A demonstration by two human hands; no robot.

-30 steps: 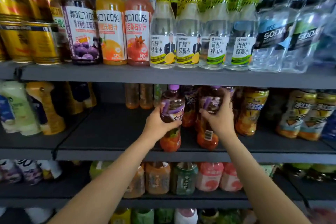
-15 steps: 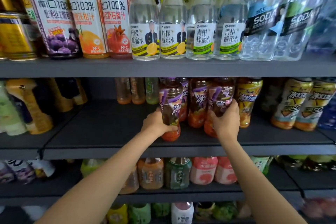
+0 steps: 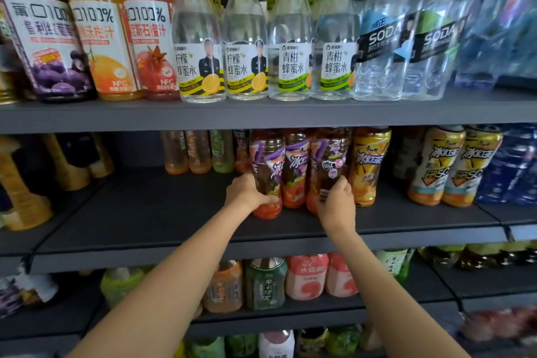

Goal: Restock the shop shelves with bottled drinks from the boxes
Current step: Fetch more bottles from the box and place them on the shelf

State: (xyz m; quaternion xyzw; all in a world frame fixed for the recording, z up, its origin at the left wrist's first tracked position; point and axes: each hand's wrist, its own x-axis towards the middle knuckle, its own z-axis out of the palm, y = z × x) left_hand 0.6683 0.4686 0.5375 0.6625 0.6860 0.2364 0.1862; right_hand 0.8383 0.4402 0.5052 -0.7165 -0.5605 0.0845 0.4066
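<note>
Bottles of iced tea with purple-and-orange labels stand upright on the middle shelf (image 3: 174,229), and each hand has one. The left hand (image 3: 247,193) grips the left tea bottle (image 3: 268,174) low on its body, fingers curled round the near side above the orange base. The right hand (image 3: 337,200) holds the right tea bottle (image 3: 329,166) the same way, its fingers wrapped round the lower part beside the barcode. Between the two sits a third matching bottle (image 3: 296,171), touching both neighbours. All three bases rest on the dark shelf, toward the middle of its depth.

Just right of the held pair stands a yellow-labelled iced tea bottle (image 3: 369,166), and farther right two more yellow ones (image 3: 453,166), then blue bottles (image 3: 514,166) at the edge. Behind and to the left, at the far back of the shelf, a short row of pale orange and green drinks (image 3: 197,151) stands in shadow.

On the shelf above, from left: juice bottles (image 3: 98,35) in grape, orange and pomegranate, clear honey-water bottles (image 3: 267,46) with yellow-green necks, and soda water bottles (image 3: 406,38). The shelf below carries pink, green and orange bottles (image 3: 284,279).
</note>
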